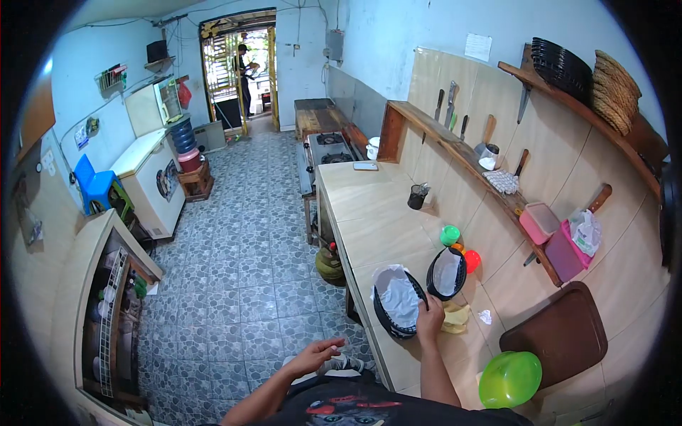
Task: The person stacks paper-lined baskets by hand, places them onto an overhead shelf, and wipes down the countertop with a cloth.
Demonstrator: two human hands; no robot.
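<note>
A black oval basket lined with white paper sits at the front edge of the tiled counter. My right hand is closed on the basket's right rim. Beside it lies a smaller black basket, also paper-lined. A yellowish crumpled wrapper or cloth lies just right of my right hand. Off the counter's edge, over the floor, my left hand is held with fingers stretched out and nothing in it.
Green and red cups stand behind the baskets. A green bowl and brown tray are at the right. A black utensil holder, phone and stove are farther off. A person stands at the doorway.
</note>
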